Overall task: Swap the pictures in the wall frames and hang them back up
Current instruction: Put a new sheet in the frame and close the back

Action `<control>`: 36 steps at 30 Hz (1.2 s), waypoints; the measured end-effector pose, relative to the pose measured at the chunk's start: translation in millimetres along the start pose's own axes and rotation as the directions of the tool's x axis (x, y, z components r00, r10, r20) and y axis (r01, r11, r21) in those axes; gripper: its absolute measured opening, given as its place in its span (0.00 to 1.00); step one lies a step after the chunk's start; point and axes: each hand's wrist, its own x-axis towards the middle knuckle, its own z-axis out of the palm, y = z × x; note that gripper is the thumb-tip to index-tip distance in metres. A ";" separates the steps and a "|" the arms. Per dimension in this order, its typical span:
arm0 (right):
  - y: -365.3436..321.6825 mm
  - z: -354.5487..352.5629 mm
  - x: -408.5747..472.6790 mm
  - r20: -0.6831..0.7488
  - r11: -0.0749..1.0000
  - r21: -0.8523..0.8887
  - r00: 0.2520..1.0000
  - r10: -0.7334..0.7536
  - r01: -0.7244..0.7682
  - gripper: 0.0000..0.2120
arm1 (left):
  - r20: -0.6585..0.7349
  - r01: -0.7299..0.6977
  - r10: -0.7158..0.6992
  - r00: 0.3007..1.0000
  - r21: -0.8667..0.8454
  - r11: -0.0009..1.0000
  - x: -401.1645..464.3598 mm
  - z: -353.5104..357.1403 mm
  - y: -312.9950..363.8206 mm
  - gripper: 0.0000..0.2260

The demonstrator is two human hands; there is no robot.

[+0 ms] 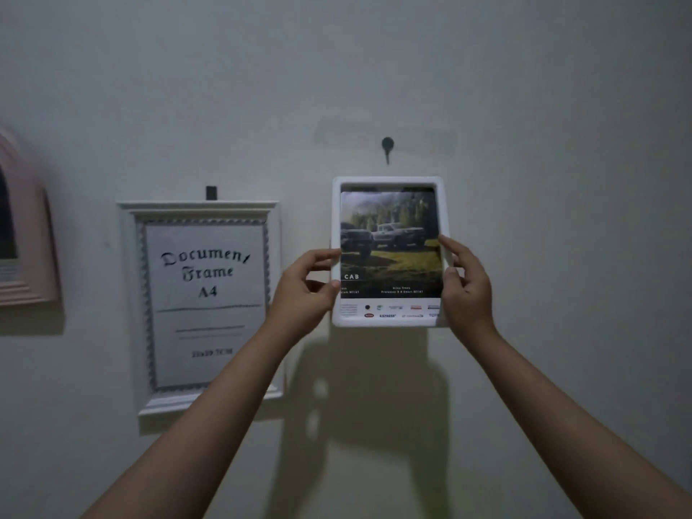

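Both hands, left (305,286) and right (466,290), grip a white frame (389,322) at centre, picture lettered "CAB"; left frame (202,305) reads "Document Frame A4".

One head-worn, wide-angle camera supplies the only view. It faces a plain pale painted wall (524,88) head-on, at about arm's reach, angled slightly upward along both outstretched forearms. The left hand (303,290) and right hand (466,290) sit just below frame centre. Wall surface fills the field above, below and to both sides of the hands. Straight edges bow near the borders.
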 end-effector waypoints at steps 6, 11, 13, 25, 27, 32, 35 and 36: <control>20.9 16.2 65.5 0.028 0.990 0.131 0.998 -0.062 0.058 0.22 | -0.088 -0.027 0.037 0.995 0.110 0.994 49.2 12.6 12.7 0.19; 35.7 32.4 93.4 0.014 0.979 0.197 0.998 -0.055 0.052 0.23 | -0.115 -0.050 0.074 0.991 0.197 0.979 74.1 16.4 13.6 0.20; 42.3 36.3 98.9 0.010 0.976 0.213 0.999 -0.044 0.041 0.23 | -0.118 -0.049 0.075 0.990 0.210 0.976 80.1 18.3 10.8 0.20; 67.4 42.4 89.3 0.049 0.985 0.165 0.997 -0.056 0.047 0.23 | -0.108 -0.091 0.116 0.987 0.215 0.972 78.7 27.8 -16.1 0.22; 71.6 42.5 85.2 0.052 0.990 0.131 0.997 -0.054 0.046 0.23 | -0.120 -0.112 0.140 0.983 0.216 0.970 77.3 30.5 -17.1 0.22; 66.5 39.0 76.3 0.049 1.000 0.011 0.999 -0.006 0.006 0.24 | -0.142 -0.142 0.198 0.970 0.329 0.934 75.1 37.6 -21.7 0.25; 58.3 38.1 70.1 0.053 0.998 -0.063 0.999 0.009 -0.006 0.26 | -0.166 -0.103 0.175 0.971 0.374 0.922 73.7 41.7 -23.2 0.25; 56.3 38.7 68.1 0.057 0.997 -0.076 0.998 0.015 -0.010 0.27 | -0.168 -0.091 0.165 0.972 0.378 0.921 73.6 42.6 -22.8 0.26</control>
